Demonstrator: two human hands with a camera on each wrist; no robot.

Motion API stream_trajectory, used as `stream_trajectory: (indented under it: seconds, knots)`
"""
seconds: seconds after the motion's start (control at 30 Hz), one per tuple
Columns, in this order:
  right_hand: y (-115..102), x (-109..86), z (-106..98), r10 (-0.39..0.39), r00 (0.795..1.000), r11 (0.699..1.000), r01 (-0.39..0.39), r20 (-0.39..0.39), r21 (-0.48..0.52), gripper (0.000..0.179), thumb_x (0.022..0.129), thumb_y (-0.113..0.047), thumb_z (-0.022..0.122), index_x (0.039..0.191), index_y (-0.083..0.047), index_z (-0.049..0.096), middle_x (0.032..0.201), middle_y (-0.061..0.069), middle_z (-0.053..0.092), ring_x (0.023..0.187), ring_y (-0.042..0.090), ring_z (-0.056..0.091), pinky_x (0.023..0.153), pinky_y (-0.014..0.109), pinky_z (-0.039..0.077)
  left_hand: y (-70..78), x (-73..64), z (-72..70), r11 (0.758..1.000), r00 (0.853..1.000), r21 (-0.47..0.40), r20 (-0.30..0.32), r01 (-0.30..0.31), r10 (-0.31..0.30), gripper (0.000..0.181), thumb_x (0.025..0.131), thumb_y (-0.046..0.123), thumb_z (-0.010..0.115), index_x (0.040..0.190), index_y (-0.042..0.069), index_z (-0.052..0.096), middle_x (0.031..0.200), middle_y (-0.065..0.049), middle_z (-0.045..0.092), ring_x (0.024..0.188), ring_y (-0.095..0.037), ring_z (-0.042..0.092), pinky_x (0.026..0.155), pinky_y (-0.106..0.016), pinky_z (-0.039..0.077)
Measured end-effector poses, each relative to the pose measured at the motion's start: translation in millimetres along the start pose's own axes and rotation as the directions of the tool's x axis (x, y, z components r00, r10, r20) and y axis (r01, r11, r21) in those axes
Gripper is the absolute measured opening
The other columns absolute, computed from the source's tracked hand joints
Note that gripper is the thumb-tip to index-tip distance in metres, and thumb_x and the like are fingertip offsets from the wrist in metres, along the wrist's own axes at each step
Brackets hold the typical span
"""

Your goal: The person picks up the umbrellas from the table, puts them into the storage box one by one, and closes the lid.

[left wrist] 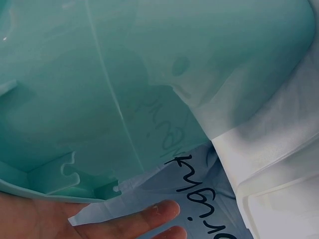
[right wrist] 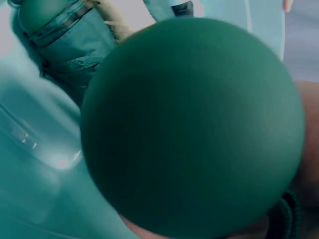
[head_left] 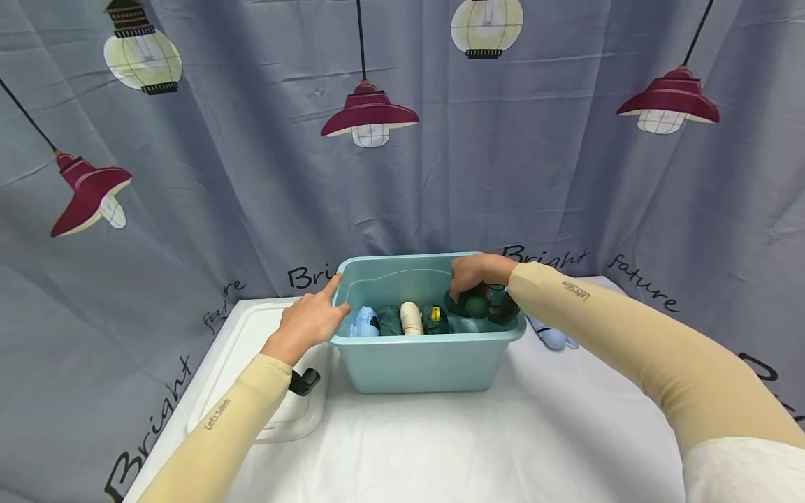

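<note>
A light teal plastic bin point(head_left: 418, 363) stands on the table with several folded umbrellas in a row inside: a light blue umbrella point(head_left: 365, 323), a dark green umbrella point(head_left: 390, 321), a cream umbrella point(head_left: 411, 318) and a dark umbrella with a yellow label point(head_left: 435, 320). My right hand point(head_left: 473, 272) reaches over the right side and grips another dark green umbrella point(head_left: 476, 306) inside the bin. Its round handle end point(right wrist: 194, 129) fills most of the right wrist view. My left hand point(head_left: 311, 318) rests at the bin's left rim, fingers extended along the outside.
A white lid point(head_left: 295, 423) lies left of the bin, under my left forearm. Beyond the bin's right side, a light blue umbrella point(head_left: 555, 339) lies on the white-covered table point(head_left: 434, 447). A grey-blue curtain point(head_left: 270, 175) hangs close behind.
</note>
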State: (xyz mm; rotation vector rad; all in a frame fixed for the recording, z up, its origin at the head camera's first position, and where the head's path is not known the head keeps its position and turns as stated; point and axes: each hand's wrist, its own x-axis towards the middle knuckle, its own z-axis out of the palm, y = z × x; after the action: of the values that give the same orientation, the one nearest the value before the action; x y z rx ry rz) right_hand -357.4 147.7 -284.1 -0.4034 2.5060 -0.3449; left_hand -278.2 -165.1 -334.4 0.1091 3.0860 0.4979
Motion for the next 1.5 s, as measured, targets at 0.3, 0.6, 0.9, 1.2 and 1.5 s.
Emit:
stream_trajectory:
  seconds: [0.3, 0.6, 0.9, 1.2, 1.5]
  knots:
    - [5.0, 17.6, 7.6, 0.058, 0.997, 0.996, -0.055, 0.044, -0.067, 0.009, 0.090, -0.016, 0.068, 0.087, -0.008, 0.068, 0.081, 0.003, 0.059, 0.058, 0.012, 0.052, 0.051, 0.024, 0.045, -1.8, -0.8, 4.5, 1.000, 1.000, 0.001, 0.009, 0.013, -0.013, 0.074, 0.098, 0.048, 0.044, 0.163, 0.031, 0.014, 0.073, -0.008, 0.058, 0.067, -0.023, 0.056, 0.058, -0.039, 0.041]
    - [13.1, 36.0, 8.2, 0.062, 0.995, 0.995, -0.054, 0.084, -0.084, 0.013, 0.091, -0.019, 0.067, 0.090, -0.007, 0.070, 0.086, 0.005, 0.061, 0.060, 0.011, 0.054, 0.053, 0.024, 0.047, 0.7, 2.1, 0.2, 1.000, 1.000, 0.001, -0.015, 0.000, 0.000, 0.075, 0.097, 0.048, 0.044, 0.163, 0.031, 0.015, 0.069, -0.007, 0.055, 0.064, -0.023, 0.054, 0.056, -0.039, 0.040]
    - [17.4, 46.3, 10.7, 0.070, 0.990, 0.993, -0.057, 0.120, -0.106, 0.014, 0.091, -0.022, 0.068, 0.082, -0.011, 0.068, 0.081, 0.001, 0.058, 0.058, 0.009, 0.052, 0.052, 0.022, 0.044, 1.2, 3.0, 0.5, 1.000, 1.000, 0.014, -0.009, 0.003, -0.003, 0.075, 0.096, 0.049, 0.043, 0.163, 0.031, 0.015, 0.083, -0.011, 0.062, 0.075, -0.025, 0.059, 0.061, -0.041, 0.043]
    - [16.4, 45.5, 10.8, 0.099, 0.978, 0.988, -0.074, 0.184, -0.137, 0.022, 0.090, -0.027, 0.073, 0.101, -0.009, 0.073, 0.095, 0.001, 0.063, 0.076, 0.012, 0.061, 0.065, 0.026, 0.053, 1.5, 3.9, -0.5, 1.000, 1.000, 0.016, -0.006, 0.009, -0.008, 0.075, 0.097, 0.050, 0.044, 0.163, 0.031, 0.015, 0.089, -0.012, 0.065, 0.076, -0.025, 0.060, 0.062, -0.041, 0.043]
    - [18.3, 47.7, 16.6, 0.118, 0.964, 0.990, -0.095, 0.239, -0.103, 0.034, 0.094, -0.026, 0.070, 0.122, -0.006, 0.070, 0.104, 0.010, 0.075, 0.091, 0.021, 0.074, 0.071, 0.027, 0.057, 1.3, 2.8, -0.4, 1.000, 1.000, 0.011, 0.011, 0.016, -0.016, 0.076, 0.096, 0.050, 0.043, 0.164, 0.031, 0.014, 0.079, -0.010, 0.062, 0.072, -0.025, 0.059, 0.060, -0.040, 0.043]
